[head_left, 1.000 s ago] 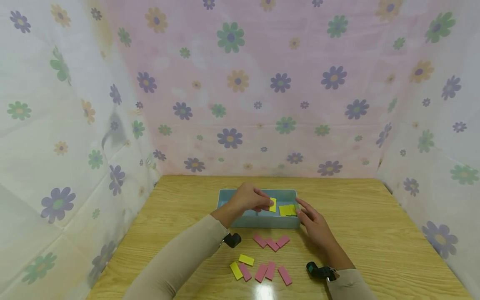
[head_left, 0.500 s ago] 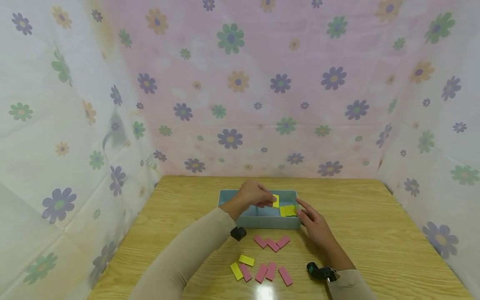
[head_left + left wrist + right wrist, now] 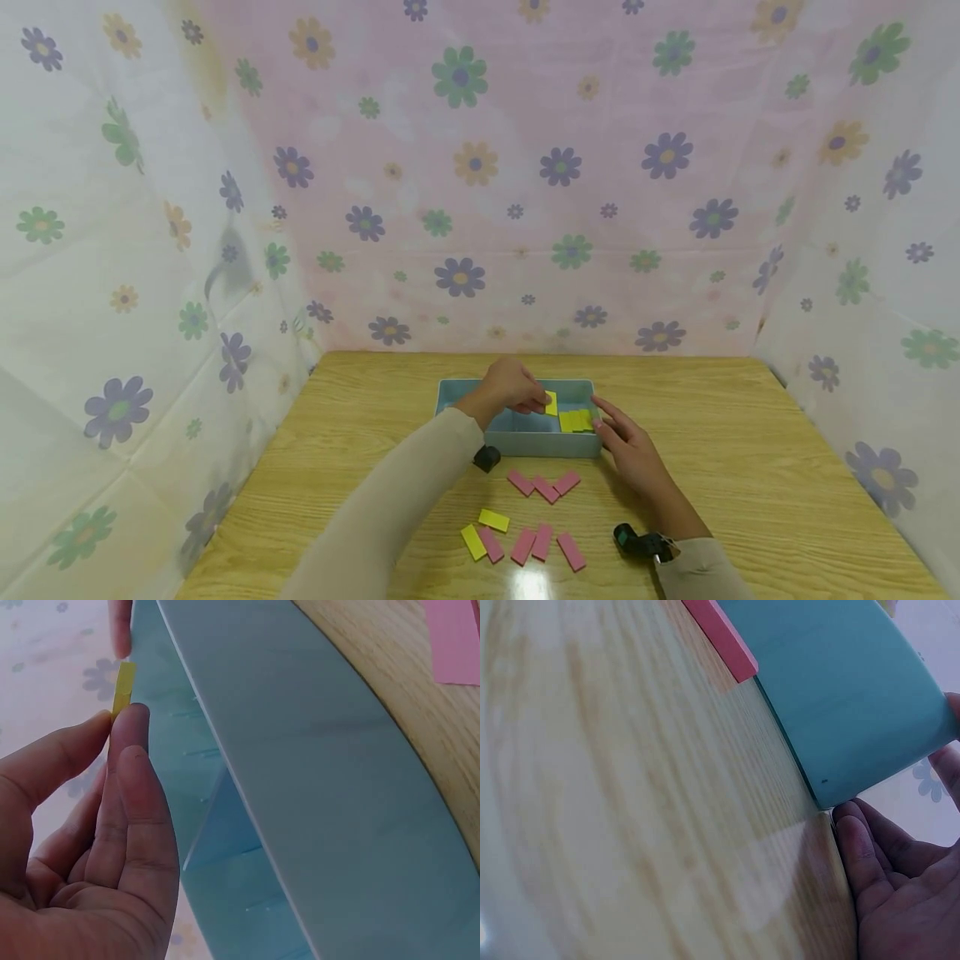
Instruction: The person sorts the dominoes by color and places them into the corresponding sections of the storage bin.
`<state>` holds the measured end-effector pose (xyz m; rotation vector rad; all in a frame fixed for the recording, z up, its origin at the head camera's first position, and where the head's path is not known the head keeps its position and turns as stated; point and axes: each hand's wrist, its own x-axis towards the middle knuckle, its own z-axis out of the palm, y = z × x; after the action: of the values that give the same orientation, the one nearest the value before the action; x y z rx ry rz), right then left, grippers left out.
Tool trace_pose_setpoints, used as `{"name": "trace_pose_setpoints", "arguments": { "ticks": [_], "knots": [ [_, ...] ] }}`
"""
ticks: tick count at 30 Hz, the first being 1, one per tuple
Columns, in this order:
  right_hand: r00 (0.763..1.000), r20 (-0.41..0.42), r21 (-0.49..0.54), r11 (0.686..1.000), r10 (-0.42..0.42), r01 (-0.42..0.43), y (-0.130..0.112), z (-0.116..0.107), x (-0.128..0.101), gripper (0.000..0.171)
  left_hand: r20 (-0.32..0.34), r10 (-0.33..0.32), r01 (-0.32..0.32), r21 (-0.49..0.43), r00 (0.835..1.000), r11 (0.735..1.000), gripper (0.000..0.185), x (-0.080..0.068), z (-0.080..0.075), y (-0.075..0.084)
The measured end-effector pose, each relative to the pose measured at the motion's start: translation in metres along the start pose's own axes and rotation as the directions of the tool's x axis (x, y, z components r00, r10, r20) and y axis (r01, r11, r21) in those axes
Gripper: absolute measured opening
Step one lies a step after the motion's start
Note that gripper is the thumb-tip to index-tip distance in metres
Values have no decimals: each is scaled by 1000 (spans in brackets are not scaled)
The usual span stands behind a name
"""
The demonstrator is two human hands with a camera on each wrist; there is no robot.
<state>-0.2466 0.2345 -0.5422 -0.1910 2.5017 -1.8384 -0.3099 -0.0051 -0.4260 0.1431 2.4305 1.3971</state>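
Note:
My left hand [image 3: 512,388] pinches a yellow domino block [image 3: 551,403] between thumb and fingers, over the right part of a light blue box [image 3: 532,445]. In the left wrist view the yellow domino block [image 3: 124,686] shows nearly edge-on, standing up from the fingertips. Several more yellow blocks [image 3: 575,421] lie side by side in the box's right end. My right hand [image 3: 633,454] holds that end, with fingers at the rim. The right wrist view shows the curled fingers [image 3: 855,844] at the box's lower corner.
Several pink blocks [image 3: 545,489] lie on the wooden table [image 3: 360,392] in front of the box, with more pink blocks [image 3: 522,546] nearer. Two yellow blocks [image 3: 493,521] lie among them. A divider [image 3: 221,817] crosses the box. Flowered cloth [image 3: 517,183] surrounds the table.
My left hand has moved slightly right and away from me with the yellow domino block, nearer the yellow blocks in the box. My right hand stays in place at the box's end.

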Motion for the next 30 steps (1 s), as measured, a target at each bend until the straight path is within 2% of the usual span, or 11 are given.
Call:
{"name": "trace_pose_setpoints", "arguments": {
  "ticks": [6, 16, 24, 30],
  "knots": [
    [1000, 2, 2, 1000, -2, 2, 1, 0, 0, 54, -15, -31, 31, 19, 999, 999, 9, 5, 5, 2],
    [1000, -6, -10, 1000, -12, 12, 1, 0, 1, 56, -31, -84, 87, 115, 996, 990, 14, 18, 13, 5],
    [1000, -4, -7, 1000, -13, 13, 0, 1, 0, 56, -49, -81, 89, 178, 995, 980, 15, 23, 20, 6],
    [998, 13, 8, 998, -62, 62, 0, -1, -1, 56, -37, -67, 75, 264, 997, 962, 15, 24, 24, 8]
  ]
}}
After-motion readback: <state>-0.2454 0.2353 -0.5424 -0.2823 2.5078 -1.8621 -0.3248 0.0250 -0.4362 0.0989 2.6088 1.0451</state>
